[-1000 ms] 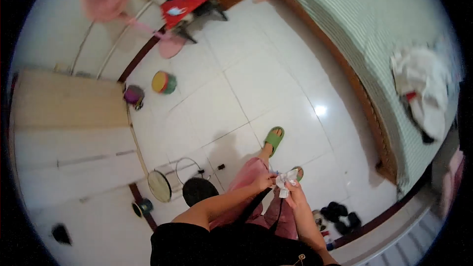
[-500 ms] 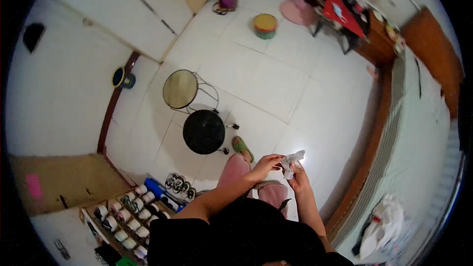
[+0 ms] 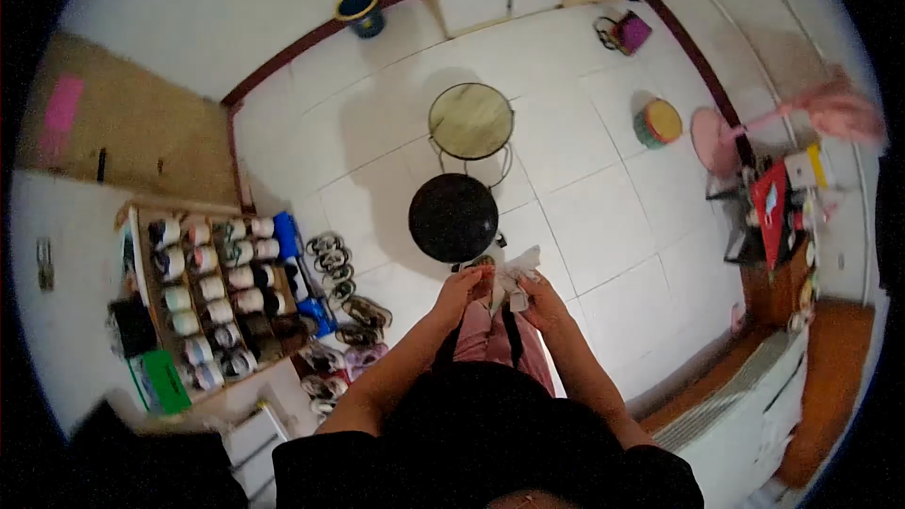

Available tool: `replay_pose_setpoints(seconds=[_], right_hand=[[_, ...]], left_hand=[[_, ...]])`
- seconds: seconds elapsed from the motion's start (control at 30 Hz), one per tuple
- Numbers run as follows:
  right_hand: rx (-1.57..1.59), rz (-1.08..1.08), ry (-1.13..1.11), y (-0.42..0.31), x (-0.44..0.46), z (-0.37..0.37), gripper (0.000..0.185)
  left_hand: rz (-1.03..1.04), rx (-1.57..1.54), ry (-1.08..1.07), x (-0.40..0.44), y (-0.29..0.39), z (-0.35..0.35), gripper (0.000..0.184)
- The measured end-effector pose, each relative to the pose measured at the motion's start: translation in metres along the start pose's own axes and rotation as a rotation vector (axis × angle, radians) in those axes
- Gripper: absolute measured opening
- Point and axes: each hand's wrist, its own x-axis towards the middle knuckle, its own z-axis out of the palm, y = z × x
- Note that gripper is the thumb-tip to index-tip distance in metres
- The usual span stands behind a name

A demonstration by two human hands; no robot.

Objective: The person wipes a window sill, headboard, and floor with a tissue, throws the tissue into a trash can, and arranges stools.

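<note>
A crumpled white tissue or thin cloth [image 3: 515, 275] is held up in front of my body, above my pink trousers. My right hand [image 3: 545, 302] is closed on its right side, with the thumb and fingers pinching it. My left hand [image 3: 462, 290] is at the tissue's left edge, its fingers bent together; whether they grip the tissue or something small is too blurred to make out. Just beyond both hands is the round black stool seat [image 3: 453, 218].
A round pale-topped stool [image 3: 471, 121] stands behind the black one. On the left are a shoe rack [image 3: 203, 297] and shoes [image 3: 332, 269] on the floor. A bin [image 3: 363, 15], small drum-like stool [image 3: 658, 123] and pink fan [image 3: 714, 141] stand farther off. A bed [image 3: 740, 415] is on the right.
My view has turned left, bringing the shoe rack fully into sight. My hands and the white tissue are now nearer the black stool, and the tissue spreads between them.
</note>
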Motion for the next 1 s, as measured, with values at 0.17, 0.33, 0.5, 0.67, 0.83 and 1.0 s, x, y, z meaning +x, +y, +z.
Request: replay_pose_setpoints(seconds=[0.17, 0.33, 0.5, 0.67, 0.83, 1.0], right_hand=[[-0.099, 0.153, -0.049, -0.003, 0.003, 0.050, 0.039], [-0.190, 0.283, -0.106, 0.031, 0.050, 0.059, 0.038], [-0.224, 0.309, -0.247, 0.062, 0.092, 0.113, 0.029], [-0.205, 0.261, -0.068, 0.110, 0.162, 0.167, 0.025], [-0.158, 0.327, -0.213, 0.153, 0.237, 0.235, 0.022], [-0.147, 0.432, -0.260, 0.183, 0.304, 0.276, 0.027]], left_hand=[[0.022, -0.255, 0.208, -0.047, -0.017, -0.026, 0.031], [0.102, -0.402, 0.319, -0.065, -0.004, -0.069, 0.032], [0.257, -0.456, 0.247, -0.057, 0.030, -0.129, 0.037], [0.300, -0.466, 0.171, -0.053, 0.080, -0.217, 0.039], [0.209, -0.610, 0.371, -0.058, 0.149, -0.322, 0.029], [0.264, -0.573, 0.467, -0.078, 0.213, -0.405, 0.027]])
